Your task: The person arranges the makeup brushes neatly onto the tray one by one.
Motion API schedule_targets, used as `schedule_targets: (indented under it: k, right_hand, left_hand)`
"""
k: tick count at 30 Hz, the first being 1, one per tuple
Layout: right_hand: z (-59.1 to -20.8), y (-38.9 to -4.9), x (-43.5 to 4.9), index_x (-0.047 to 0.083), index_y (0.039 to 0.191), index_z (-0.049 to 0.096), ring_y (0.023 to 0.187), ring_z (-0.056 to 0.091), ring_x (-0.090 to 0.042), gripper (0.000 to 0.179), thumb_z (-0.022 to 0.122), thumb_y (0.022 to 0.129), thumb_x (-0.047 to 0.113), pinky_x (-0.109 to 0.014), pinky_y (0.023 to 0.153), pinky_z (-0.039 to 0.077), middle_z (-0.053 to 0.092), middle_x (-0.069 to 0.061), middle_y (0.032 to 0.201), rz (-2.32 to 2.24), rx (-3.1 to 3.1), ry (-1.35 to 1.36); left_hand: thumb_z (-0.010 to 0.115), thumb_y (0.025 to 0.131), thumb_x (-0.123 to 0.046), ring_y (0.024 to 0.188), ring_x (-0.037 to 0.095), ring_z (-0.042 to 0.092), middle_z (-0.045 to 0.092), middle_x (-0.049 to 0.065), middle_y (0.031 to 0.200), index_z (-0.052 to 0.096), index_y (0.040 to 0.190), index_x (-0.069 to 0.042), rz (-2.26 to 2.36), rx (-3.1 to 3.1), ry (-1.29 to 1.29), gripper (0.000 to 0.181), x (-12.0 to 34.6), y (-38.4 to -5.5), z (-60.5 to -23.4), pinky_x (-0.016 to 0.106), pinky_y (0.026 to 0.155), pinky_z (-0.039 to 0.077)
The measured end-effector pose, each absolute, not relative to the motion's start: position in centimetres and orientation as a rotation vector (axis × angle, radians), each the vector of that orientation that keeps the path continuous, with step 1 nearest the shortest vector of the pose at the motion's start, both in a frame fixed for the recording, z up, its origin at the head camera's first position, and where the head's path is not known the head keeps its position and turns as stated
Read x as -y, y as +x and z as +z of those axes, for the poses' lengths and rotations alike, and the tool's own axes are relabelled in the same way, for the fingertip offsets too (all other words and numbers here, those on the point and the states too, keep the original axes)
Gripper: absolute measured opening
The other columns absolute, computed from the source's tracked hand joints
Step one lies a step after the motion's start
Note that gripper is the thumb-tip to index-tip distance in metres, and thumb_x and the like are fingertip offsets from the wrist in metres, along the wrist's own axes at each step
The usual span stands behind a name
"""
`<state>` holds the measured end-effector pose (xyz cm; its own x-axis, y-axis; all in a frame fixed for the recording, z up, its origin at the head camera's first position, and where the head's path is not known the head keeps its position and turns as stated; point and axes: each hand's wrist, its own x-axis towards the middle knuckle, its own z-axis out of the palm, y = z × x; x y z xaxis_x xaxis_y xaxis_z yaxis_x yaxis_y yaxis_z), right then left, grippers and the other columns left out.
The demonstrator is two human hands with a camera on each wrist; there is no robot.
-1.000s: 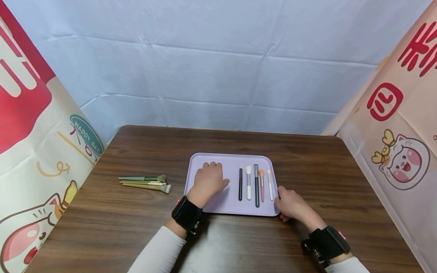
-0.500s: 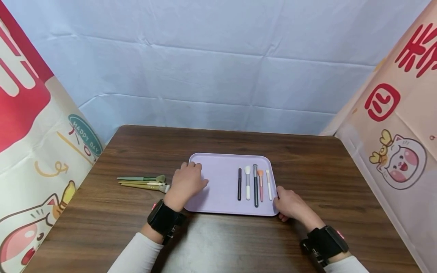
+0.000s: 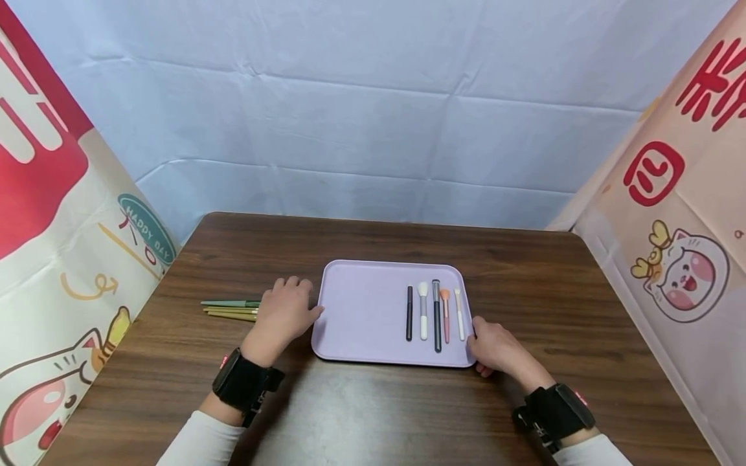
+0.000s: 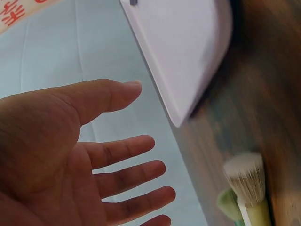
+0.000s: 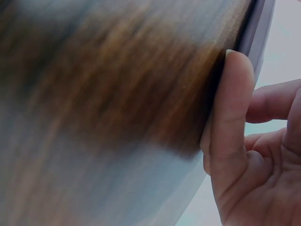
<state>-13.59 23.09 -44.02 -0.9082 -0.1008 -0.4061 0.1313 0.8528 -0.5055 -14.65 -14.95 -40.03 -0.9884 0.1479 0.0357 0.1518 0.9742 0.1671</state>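
Observation:
A lilac tray (image 3: pixel 361 314) lies on the wooden table. Side by side on its right half are several makeup brushes: a slim black one (image 3: pixel 409 314), a white-tipped one (image 3: pixel 423 312), a long dark one (image 3: pixel 437 317), a pink one (image 3: pixel 446 317) and a thin white one (image 3: pixel 460 316). At the front right corner my right hand (image 3: pixel 495 347) grips the tray's rim, thumb along the edge. My left hand (image 3: pixel 283 315) hovers with fingers spread and holds nothing, just left of the tray. Beneath it are green-handled makeup brushes (image 3: pixel 232 312); their bristles (image 4: pixel 247 176) show in the left wrist view.
The dark wooden tabletop (image 3: pixel 373 414) extends around the tray. A pale blue cloth (image 3: pixel 373 129) hangs behind it. Printed cloths stand at the left (image 3: pixel 58 291) and right (image 3: pixel 658 336). Both wrists wear black bands (image 3: pixel 241 385).
My left hand has moved left from above the tray to the green-handled makeup brushes, now covering their bristle ends. The right hand stays on the tray corner. The brushes have not moved.

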Motion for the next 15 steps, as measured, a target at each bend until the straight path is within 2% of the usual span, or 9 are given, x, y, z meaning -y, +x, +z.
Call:
schedule_targets:
  k: [15]
  right_hand:
    - [-44.1, -13.7, -23.1, -0.005, 0.11, 0.052, 0.052, 0.06, -0.02, 0.018, 0.044, 0.101, 0.008, -0.032, 0.047, 0.052, 0.058, -0.011, 0.07, -0.756, -2.608, 0.005]
  left_hand:
    - [0.075, 0.092, -0.029, 0.115, 0.045, 0.056, 0.062, 0.026, 0.123, 0.062, 0.126, 0.004, -0.28, 3.084, -0.22, 0.049, 17.8, -13.4, -39.6, 0.06, 0.092, 0.047]
